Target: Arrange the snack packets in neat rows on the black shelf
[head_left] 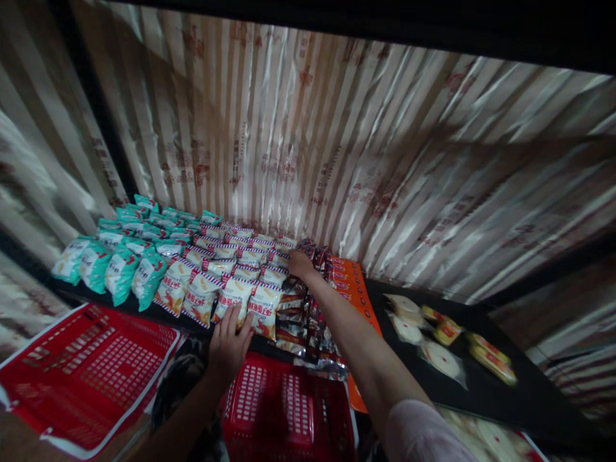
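Observation:
White snack bags (198, 298) with red lettering and striped top edges stand in several rows on a black shelf. My left hand (230, 343) rests against the lower front of two bags in the front row, its fingers stretched out and apart. Farther back, my right hand (301, 263) reaches to the right end of the white rows, beside dark brown-purple packets (320, 260). Its fingertips are hidden, so I cannot see whether it grips a bag. Shiny brown packets (291, 317) lie below that wrist.
Teal snack bags (122, 273) stand on the left. An orange sheet of packs (353, 289) lies right of the dark packets. Farther right are round white packs (440, 359) and yellow packs (491, 359). Red baskets (101, 372) sit below the shelf; a striped curtain (289, 128) hangs behind.

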Tool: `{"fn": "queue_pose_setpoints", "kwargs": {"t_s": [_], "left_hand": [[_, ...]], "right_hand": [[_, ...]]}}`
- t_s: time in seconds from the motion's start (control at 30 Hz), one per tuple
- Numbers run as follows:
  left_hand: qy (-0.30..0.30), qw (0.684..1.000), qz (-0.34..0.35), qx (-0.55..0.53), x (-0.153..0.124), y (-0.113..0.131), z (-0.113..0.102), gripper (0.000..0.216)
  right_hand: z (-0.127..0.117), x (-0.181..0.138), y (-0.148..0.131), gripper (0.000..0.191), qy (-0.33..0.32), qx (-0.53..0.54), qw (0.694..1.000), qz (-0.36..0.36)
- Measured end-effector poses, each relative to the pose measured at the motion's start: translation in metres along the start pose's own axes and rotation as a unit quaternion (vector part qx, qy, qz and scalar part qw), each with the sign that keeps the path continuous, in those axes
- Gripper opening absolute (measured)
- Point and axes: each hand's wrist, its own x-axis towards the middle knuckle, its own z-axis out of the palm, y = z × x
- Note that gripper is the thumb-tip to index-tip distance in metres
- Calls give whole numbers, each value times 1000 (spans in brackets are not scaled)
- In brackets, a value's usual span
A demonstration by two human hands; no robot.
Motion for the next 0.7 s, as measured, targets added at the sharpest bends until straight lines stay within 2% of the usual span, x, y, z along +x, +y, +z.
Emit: {"fn": "queue_pose_setpoints", "kwargs": {"t_s": [0.2,0.5,0.7], "left_hand": [[7,1000,2,-5,1,0,1,30],[-6,1000,-1,-5,3,1,1,30],[9,1000,-6,-10,3,3,3,30]], "right_hand": [[0,8,-5,42,-11,0,1000,-2],[1,4,-2,40,-14,-10,1000,-1],[-6,18,1,34,6,-23,1000,15]]}}
